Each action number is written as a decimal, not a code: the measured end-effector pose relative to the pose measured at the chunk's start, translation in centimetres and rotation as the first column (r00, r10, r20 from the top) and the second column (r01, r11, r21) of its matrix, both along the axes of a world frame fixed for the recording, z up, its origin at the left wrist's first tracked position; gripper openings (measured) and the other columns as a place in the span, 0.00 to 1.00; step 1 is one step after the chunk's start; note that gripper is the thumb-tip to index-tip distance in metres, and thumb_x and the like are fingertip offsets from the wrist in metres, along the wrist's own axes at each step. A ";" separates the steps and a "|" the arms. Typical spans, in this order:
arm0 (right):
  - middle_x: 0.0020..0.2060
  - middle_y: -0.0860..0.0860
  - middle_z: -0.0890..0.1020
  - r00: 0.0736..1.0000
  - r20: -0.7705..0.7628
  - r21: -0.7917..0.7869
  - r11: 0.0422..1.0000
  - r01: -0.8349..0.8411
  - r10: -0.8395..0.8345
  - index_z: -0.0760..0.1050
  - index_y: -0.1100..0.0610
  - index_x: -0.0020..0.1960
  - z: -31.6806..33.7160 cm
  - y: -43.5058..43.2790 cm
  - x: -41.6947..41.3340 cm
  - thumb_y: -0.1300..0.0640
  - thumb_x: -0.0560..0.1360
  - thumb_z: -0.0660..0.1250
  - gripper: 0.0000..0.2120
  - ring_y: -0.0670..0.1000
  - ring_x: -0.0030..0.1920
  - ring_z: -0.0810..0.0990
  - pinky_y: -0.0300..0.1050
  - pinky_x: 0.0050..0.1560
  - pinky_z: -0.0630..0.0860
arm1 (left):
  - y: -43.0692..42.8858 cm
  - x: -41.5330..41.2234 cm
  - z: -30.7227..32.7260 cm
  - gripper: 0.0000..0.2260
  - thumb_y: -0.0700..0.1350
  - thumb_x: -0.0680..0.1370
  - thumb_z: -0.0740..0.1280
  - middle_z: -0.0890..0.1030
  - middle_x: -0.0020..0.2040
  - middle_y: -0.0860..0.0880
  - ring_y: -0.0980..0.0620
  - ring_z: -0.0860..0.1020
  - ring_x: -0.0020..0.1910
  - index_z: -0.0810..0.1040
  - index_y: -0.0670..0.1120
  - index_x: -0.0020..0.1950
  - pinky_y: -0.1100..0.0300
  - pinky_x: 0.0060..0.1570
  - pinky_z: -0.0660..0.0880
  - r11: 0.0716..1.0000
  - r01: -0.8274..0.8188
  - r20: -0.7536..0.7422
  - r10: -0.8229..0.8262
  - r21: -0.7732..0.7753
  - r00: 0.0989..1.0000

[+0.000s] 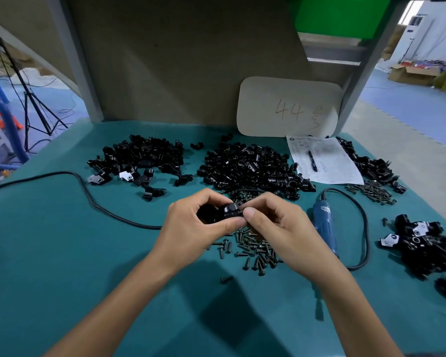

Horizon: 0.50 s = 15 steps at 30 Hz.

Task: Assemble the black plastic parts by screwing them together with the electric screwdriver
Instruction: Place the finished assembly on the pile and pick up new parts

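Two hands point(191, 226) point(276, 224) around half-hidden black part point(231, 211)

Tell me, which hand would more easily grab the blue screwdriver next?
Probably the right hand: the blue screwdriver lies on the table just beside it, while the left hand grips the black parts and sits farther away.

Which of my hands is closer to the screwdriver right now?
Right. The right hand sits just left of the screwdriver; the left hand is farther left, beyond it. Both grip the part.
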State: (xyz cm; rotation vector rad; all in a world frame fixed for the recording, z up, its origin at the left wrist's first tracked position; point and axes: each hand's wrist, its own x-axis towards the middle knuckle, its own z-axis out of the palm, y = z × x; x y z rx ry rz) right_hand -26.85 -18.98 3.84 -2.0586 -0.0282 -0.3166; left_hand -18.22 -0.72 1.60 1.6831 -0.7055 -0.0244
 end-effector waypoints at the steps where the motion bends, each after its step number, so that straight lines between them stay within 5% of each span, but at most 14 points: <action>1: 0.37 0.50 0.80 1.000 -0.001 -0.091 0.996 -0.008 0.008 0.79 0.44 0.50 0.2 -0.1 -0.2 0.51 0.83 0.66 0.05 0.41 0.32 0.71 0.38 0.35 0.69 | 0.0 0.0 0.0 0.15 0.60 0.68 0.79 0.85 0.41 0.52 0.49 0.83 0.37 0.83 0.56 0.49 0.45 0.39 0.81 1.000 -0.002 0.004 0.002 0.001 1.000; 4: 0.35 0.41 0.78 0.999 -0.035 -0.184 0.982 -0.037 0.031 0.77 0.43 0.51 0.9 -0.6 -0.5 0.48 0.84 0.63 0.05 0.41 0.31 0.71 0.32 0.33 0.67 | 0.0 -0.2 0.1 0.14 0.59 0.67 0.79 0.85 0.41 0.53 0.49 0.83 0.38 0.83 0.57 0.49 0.45 0.40 0.81 1.000 -0.008 0.015 0.008 0.002 1.000; 13: 0.32 0.46 0.73 0.989 -0.130 -0.177 0.980 -0.092 0.070 0.71 0.48 0.42 1.6 -0.7 -0.2 0.44 0.84 0.57 0.15 0.47 0.33 0.70 0.53 0.37 0.70 | -0.2 -0.8 0.6 0.11 0.53 0.70 0.80 0.85 0.43 0.53 0.49 0.83 0.40 0.83 0.55 0.49 0.48 0.42 0.80 1.000 0.020 0.074 -0.022 0.023 0.997; 15: 0.30 0.46 0.73 0.987 -0.139 -0.131 0.986 -0.100 0.081 0.70 0.49 0.39 1.3 -0.6 0.0 0.44 0.85 0.56 0.18 0.47 0.32 0.70 0.49 0.35 0.69 | -0.3 -0.9 0.6 0.11 0.51 0.70 0.80 0.85 0.43 0.53 0.49 0.83 0.41 0.83 0.54 0.49 0.50 0.42 0.80 0.999 0.033 0.108 -0.036 0.032 0.993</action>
